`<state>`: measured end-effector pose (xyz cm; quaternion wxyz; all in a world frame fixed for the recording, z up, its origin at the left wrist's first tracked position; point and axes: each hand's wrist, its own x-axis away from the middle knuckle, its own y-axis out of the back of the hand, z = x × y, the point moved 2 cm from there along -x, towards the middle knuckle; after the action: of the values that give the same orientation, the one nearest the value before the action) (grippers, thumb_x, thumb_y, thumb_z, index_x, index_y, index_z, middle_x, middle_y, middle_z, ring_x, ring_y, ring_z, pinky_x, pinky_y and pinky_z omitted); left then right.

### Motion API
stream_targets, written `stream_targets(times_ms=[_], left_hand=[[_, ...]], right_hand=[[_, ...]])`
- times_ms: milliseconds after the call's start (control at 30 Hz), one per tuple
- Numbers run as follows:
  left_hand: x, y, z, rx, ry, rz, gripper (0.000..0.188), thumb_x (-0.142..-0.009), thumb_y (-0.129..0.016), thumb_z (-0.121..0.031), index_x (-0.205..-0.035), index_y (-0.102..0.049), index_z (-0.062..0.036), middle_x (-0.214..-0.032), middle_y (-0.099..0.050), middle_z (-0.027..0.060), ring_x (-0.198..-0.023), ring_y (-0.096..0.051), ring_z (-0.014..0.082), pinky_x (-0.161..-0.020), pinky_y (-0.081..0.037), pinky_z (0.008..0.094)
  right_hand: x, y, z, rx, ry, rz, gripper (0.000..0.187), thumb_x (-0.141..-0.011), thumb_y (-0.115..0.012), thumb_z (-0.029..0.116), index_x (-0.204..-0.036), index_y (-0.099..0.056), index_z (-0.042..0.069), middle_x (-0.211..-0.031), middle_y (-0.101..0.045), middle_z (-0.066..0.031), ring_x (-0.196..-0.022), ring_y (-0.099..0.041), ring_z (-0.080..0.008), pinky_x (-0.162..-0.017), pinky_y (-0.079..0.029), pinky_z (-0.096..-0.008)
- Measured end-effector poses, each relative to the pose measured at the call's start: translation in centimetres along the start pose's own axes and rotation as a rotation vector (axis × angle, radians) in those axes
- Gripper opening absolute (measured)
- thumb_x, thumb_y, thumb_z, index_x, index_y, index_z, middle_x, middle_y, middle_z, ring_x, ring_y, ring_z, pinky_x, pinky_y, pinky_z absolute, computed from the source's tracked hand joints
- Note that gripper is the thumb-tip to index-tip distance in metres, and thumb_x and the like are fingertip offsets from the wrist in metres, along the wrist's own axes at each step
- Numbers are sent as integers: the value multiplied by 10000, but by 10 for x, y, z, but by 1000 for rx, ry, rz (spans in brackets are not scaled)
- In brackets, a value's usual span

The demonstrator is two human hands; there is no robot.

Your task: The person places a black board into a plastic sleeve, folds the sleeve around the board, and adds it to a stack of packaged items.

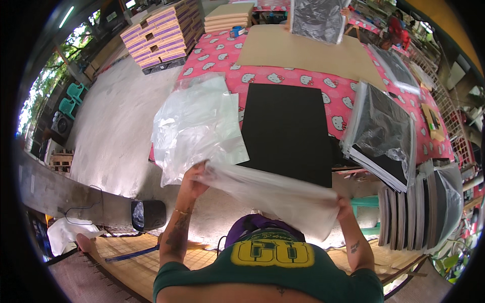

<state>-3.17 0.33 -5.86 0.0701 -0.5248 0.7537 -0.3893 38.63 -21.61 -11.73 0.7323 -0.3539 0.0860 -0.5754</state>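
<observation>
My left hand [197, 181] grips one end of a clear plastic bag [273, 194], its fingers closed on the film. The other end is pinched in my right hand [344, 207], so the bag hangs stretched between both hands at the table's near edge. Just beyond it lies a large black board [285, 129], flat on the table. Left of the board is a loose pile of clear plastic bags [197, 123], close to my left hand. To the right, a stack of black boards in clear plastic [381, 131] overhangs the near edge.
A pink patterned cloth [305, 80] covers the table. Farther back lies a brown board [308, 53], where another person holds a plastic-wrapped black board [318, 20]. Bagged boards [419, 207] stand upright at lower right. Stacked cartons [161, 35] stand far left; a dark bin [148, 214] is lower left.
</observation>
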Motion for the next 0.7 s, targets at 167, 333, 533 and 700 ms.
stream_targets(times_ms=[167,333,533,700], left_hand=[[-10,55,93,-810,-55,-150,339,-835,-533,-51,-1171,-509,-13,-748,-620,85,-662,-588,178,-614,-481,304],[-25,34,140,-1188,-284,-293,425,-844,-514,-69,-1262,-477,0,-682,-614,134,-592,-581,190,-576,-467,334],[-14,11,118,-1188,-308,-211,453,-842,-513,-71,-1293,-475,-61,-661,-613,93,-650,-587,147,-620,-463,272],[6,-58,19,-613,-179,127,370,-807,-539,-32,-1175,-538,-64,-826,-630,76,-723,-583,131,-662,-462,247]], right_hand=[[-8,28,-38,796,136,-867,457,-767,-525,-51,-1219,-530,23,-1203,-564,-162,-1073,-562,-239,-890,-438,-313],[-30,52,-77,1095,596,-1168,568,-792,-519,-43,-1349,-430,30,-1135,-574,-172,-918,-574,-232,-766,-437,-301],[-14,30,-52,956,455,-1159,525,-794,-513,-22,-1315,-467,12,-1040,-609,-155,-833,-581,-235,-733,-434,-264],[29,23,27,474,530,-778,485,-820,-526,141,-1300,-505,73,-1124,-587,-90,-1014,-547,-204,-868,-437,-345]])
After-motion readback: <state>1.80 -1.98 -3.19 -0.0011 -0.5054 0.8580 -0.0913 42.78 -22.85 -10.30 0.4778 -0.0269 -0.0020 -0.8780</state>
